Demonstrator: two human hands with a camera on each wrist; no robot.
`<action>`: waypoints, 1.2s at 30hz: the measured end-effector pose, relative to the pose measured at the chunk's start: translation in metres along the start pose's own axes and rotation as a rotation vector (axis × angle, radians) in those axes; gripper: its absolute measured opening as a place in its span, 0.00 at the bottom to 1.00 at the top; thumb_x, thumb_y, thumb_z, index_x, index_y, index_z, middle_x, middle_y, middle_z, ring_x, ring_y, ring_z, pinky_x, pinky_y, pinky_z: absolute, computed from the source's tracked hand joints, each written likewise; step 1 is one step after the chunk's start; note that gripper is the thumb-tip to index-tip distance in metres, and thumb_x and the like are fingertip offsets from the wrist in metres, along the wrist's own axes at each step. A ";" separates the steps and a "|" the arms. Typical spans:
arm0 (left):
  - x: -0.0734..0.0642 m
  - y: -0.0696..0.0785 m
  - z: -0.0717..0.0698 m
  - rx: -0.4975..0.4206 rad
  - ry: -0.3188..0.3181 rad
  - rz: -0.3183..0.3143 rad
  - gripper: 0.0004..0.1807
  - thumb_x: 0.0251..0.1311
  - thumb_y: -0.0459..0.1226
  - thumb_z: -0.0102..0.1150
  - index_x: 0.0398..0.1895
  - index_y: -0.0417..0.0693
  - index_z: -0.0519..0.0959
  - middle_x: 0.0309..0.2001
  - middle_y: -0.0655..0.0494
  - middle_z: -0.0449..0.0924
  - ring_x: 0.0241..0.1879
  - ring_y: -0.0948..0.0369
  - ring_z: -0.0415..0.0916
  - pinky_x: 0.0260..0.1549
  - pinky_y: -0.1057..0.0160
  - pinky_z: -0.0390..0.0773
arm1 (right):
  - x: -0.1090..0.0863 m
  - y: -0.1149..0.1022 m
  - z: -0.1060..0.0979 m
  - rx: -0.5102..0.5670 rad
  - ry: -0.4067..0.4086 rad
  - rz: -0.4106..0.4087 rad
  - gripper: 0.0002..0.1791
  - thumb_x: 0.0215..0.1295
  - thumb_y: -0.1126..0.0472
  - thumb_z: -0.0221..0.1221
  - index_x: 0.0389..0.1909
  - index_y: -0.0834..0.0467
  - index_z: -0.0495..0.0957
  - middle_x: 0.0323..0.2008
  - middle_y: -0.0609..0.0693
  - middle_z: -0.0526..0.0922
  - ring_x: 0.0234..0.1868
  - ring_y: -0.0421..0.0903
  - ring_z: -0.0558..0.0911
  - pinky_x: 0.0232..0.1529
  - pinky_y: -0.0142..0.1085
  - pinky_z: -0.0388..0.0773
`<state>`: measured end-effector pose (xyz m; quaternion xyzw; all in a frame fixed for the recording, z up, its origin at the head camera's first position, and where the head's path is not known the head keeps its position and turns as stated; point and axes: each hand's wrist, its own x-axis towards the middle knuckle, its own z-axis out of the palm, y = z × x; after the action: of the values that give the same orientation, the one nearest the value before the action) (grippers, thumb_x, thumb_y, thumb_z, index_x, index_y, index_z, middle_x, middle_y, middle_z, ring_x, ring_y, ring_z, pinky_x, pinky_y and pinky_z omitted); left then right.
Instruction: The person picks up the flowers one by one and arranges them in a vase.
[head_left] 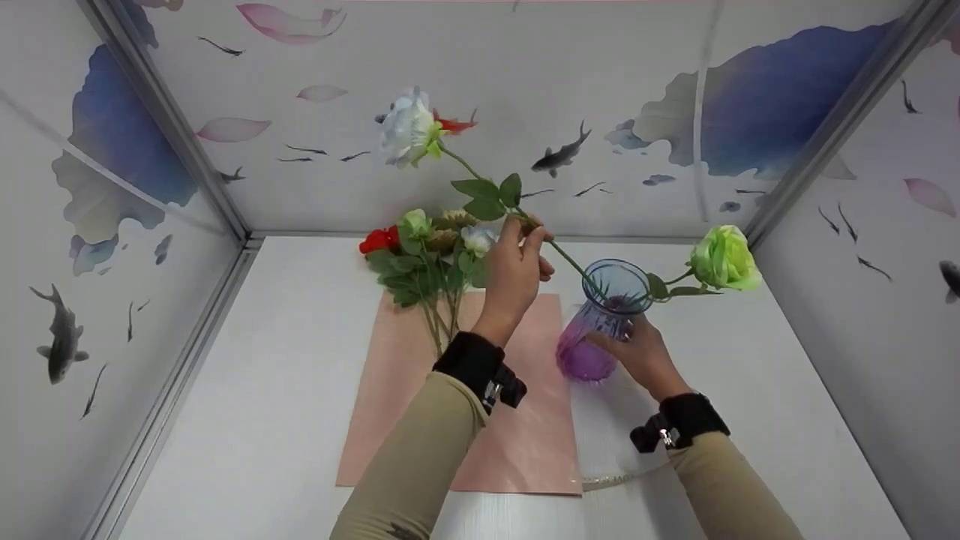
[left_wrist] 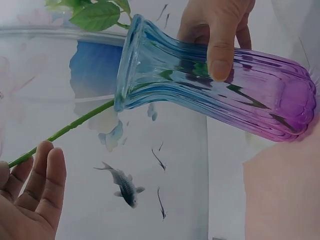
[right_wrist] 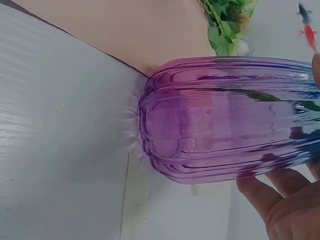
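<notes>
My left hand (head_left: 516,264) pinches the green stem of a white artificial rose (head_left: 409,129). Its bloom leans up to the left, and the stem's lower end (left_wrist: 82,119) runs into the mouth of a glass vase (head_left: 589,349). The vase shades from blue at the rim to purple at the base. With thumb and fingers round its side, my right hand (head_left: 637,352) holds the vase, tilted in the head view. A light green rose (head_left: 724,257) stands in the vase, leaning right over the rim.
Several more artificial flowers (head_left: 427,259), red, green and white among them, lie in a bunch at the back of the white table (head_left: 247,390). Under their stems is a pink sheet (head_left: 517,442). Printed wall panels (head_left: 480,60) enclose the back and sides.
</notes>
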<state>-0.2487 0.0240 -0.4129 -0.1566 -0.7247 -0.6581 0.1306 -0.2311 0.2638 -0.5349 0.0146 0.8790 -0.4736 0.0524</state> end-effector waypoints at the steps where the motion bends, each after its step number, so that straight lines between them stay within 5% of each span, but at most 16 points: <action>1: -0.001 -0.001 0.002 0.015 -0.010 -0.005 0.10 0.81 0.39 0.44 0.55 0.45 0.71 0.50 0.45 0.81 0.28 0.52 0.82 0.33 0.64 0.83 | 0.000 0.000 0.000 0.003 -0.001 0.002 0.55 0.62 0.38 0.69 0.77 0.65 0.54 0.72 0.70 0.65 0.73 0.67 0.65 0.71 0.58 0.65; 10: -0.006 -0.006 0.021 0.145 -0.112 -0.070 0.11 0.81 0.39 0.45 0.56 0.46 0.73 0.46 0.51 0.84 0.21 0.64 0.76 0.26 0.68 0.76 | 0.000 0.002 0.002 0.015 0.016 -0.041 0.52 0.58 0.37 0.71 0.74 0.60 0.59 0.71 0.66 0.69 0.72 0.66 0.67 0.69 0.58 0.66; 19: -0.010 -0.015 0.031 0.220 -0.188 -0.157 0.14 0.82 0.42 0.43 0.55 0.44 0.75 0.43 0.51 0.81 0.28 0.61 0.78 0.29 0.68 0.77 | 0.000 0.004 0.002 -0.014 0.030 -0.069 0.53 0.59 0.36 0.70 0.75 0.60 0.58 0.70 0.66 0.70 0.71 0.65 0.70 0.69 0.58 0.67; 29: -0.013 -0.026 0.042 0.328 -0.219 -0.097 0.17 0.82 0.41 0.42 0.58 0.42 0.78 0.53 0.47 0.77 0.55 0.56 0.74 0.58 0.57 0.74 | -0.001 0.002 0.002 -0.009 0.031 -0.068 0.55 0.59 0.35 0.70 0.75 0.61 0.56 0.69 0.67 0.71 0.70 0.65 0.72 0.68 0.58 0.69; 36: -0.023 -0.036 0.051 0.322 -0.225 -0.142 0.21 0.82 0.44 0.41 0.69 0.52 0.77 0.57 0.43 0.72 0.56 0.54 0.74 0.58 0.55 0.75 | 0.000 0.005 0.003 -0.030 0.055 -0.114 0.48 0.63 0.42 0.70 0.74 0.61 0.60 0.68 0.68 0.72 0.69 0.65 0.72 0.67 0.58 0.70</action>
<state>-0.2410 0.0704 -0.4603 -0.1550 -0.8397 -0.5198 0.0254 -0.2304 0.2642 -0.5407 -0.0232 0.8866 -0.4620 0.0012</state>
